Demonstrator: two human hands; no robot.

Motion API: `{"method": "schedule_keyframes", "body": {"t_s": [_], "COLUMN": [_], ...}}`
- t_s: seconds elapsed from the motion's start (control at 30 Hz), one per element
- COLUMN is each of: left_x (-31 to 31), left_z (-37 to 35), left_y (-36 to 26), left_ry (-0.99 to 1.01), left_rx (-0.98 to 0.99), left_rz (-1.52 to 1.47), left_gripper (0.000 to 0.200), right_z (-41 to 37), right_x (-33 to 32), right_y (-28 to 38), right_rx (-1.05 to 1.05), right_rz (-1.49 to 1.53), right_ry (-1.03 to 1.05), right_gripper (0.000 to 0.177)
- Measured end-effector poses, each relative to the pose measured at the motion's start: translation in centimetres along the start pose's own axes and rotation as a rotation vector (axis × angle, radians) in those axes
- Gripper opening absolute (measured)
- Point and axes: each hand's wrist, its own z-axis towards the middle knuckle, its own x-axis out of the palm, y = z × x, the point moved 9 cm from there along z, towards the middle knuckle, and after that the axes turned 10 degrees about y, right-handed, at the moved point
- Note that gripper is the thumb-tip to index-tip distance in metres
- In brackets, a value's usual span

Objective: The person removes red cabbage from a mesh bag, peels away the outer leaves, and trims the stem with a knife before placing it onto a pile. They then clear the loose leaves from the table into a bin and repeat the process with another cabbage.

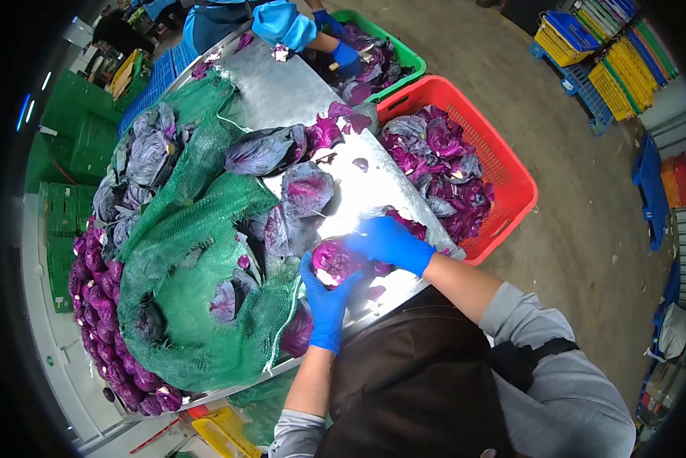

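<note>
Metal table (270,95): cabbage (334,259) (purple) in left grip (327,304)

Bare surface (282,91) at upper centre gives passage; loose leaves (308,188) obstruct just above the held cabbage (334,259), green netting (182,221) the left, the red crate (512,164) right of centre.

I have one red cabbage (337,258) in my view between both blue-gloved hands, a rounded, glossy purple-magenta head with a pale, whitish patch on the side turned toward the left hand (329,298). It sits near the close edge of the metal desk (285,95), and the right hand (391,243) hides part of its right side from me; I can't tell whether its underside touches the metal.
</note>
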Motion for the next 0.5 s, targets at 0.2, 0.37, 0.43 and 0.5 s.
{"method": "schedule_keyframes", "body": {"t_s": [0.2,0.37,0.43,0.5], "left_x": [-0.2,0.3,0.2,0.4], "left_z": [-0.7,-1.4,-1.7,-2.0], "left_y": [0.9,1.7,1.6,0.9], "left_ry": [0.058,0.169,0.192,0.202], "left_rx": [0.022,0.136,0.095,0.133], "left_rz": [-0.210,-0.073,-0.137,-0.075], "left_gripper": [0.100,0.111,0.113,0.113], "right_z": [-0.1,-0.3,0.3,0.2], "right_x": [0.4,0.3,1.4,1.5], "right_y": [-5.0,-0.1,-1.9,-2.1], "right_rx": [-0.076,-0.128,-0.150,-0.159], "right_rz": [0.236,0.064,0.423,0.298], "right_ry": [0.003,0.117,0.193,0.164], "right_gripper": [0.046,0.034,0.033,0.030]}}
